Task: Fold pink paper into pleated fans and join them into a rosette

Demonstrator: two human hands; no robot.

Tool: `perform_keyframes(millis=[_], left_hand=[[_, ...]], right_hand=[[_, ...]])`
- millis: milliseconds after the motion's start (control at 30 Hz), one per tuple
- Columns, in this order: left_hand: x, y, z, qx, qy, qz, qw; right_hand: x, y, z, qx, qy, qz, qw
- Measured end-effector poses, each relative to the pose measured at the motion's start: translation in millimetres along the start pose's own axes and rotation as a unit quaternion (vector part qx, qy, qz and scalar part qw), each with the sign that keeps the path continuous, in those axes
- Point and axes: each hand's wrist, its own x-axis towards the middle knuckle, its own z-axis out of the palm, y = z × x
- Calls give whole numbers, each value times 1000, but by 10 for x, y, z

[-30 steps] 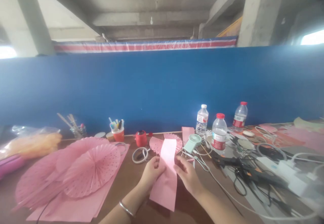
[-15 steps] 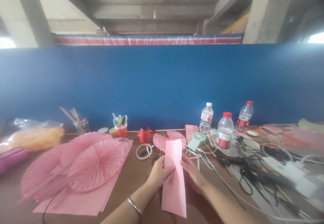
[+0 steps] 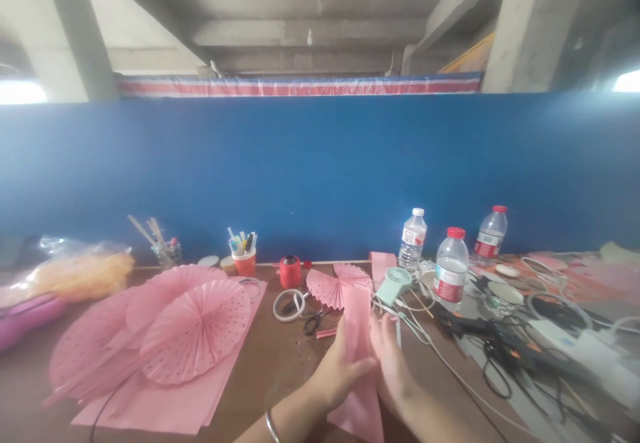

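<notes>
My left hand (image 3: 336, 371) and my right hand (image 3: 393, 363) both hold a long strip of pink paper (image 3: 361, 363) between them, low in the middle of the view. The strip is folded lengthwise, so it looks narrow, and the palms press in on its two sides. Its top end reaches toward a small pink pleated fan (image 3: 336, 284) lying on the brown table (image 3: 270, 369). A metal bangle (image 3: 271, 426) circles my left wrist.
Large pink paper fans (image 3: 195, 329) lie on pink sheets at left. At right stand three water bottles (image 3: 451, 267), a mint hand fan (image 3: 395, 283), a glue gun (image 3: 463, 326) and tangled cables (image 3: 550, 336). Pen cup (image 3: 245, 256), red spool (image 3: 291, 271), tape ring (image 3: 289, 305) and blue partition (image 3: 320, 176) behind.
The flat pink strip has been folded narrower along its length. Both hands have closed in on it and moved a little right and lower in view.
</notes>
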Motion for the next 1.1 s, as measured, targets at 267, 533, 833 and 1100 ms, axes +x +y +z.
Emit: perform_keyframes(millis=[267, 533, 833, 1100], left_hand=[[67, -93, -37, -28, 69, -34, 997], [53, -56, -126, -269, 25, -133, 954], [25, -185, -133, -208, -55, -173, 961], [24, -341, -65, -36, -6, -188, 982]], right_hand=[[-129, -156, 176, 54, -69, 27, 996], [59, -102, -21, -66, -10, 42, 997], [112, -6, -93, -202, 13, 41, 978], [224, -70, -208, -146, 83, -43, 985]])
